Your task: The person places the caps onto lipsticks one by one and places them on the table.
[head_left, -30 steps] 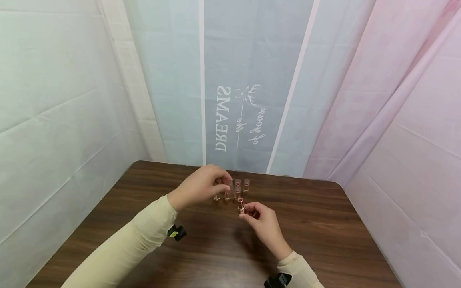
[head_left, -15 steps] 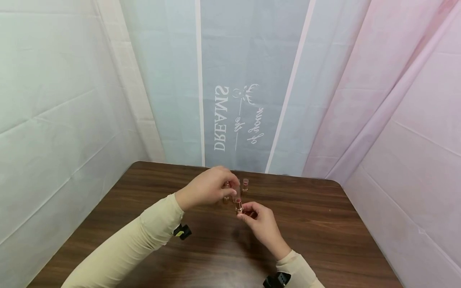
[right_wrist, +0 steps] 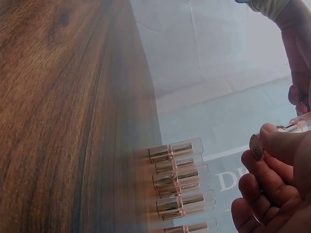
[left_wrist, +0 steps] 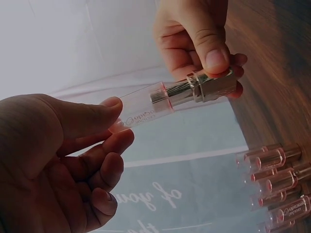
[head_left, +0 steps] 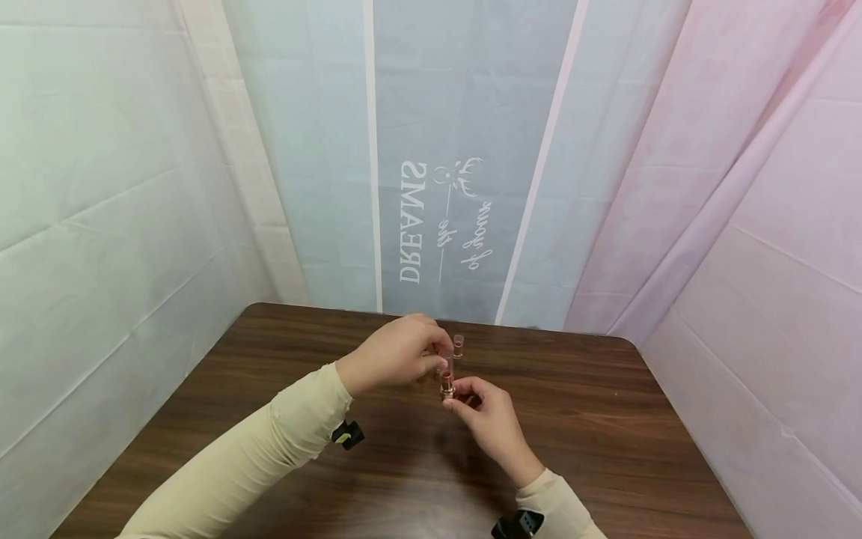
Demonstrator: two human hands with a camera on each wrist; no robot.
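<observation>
My right hand pinches the gold base of a lipstick between thumb and fingers. It is held up over the table, its top toward the left hand. With thumb and forefinger, my left hand pinches the far end of a clear cap with small lettering. In the left wrist view the cap's pink-tinged rim surrounds the upper gold tube, in line with it, while the lower collar and base stay outside. The right wrist view shows the round bottom of the lipstick base beside the right thumb.
Several capped lipsticks stand upright close together on the dark wood table, beyond the hands. From the head view the left hand hides most of them; one lipstick shows. A printed curtain hangs behind the table's back edge.
My left hand has moved right with the clear cap, bringing it over the top of the lipstick. My right hand, still gripping the base, has shifted very slightly left.
</observation>
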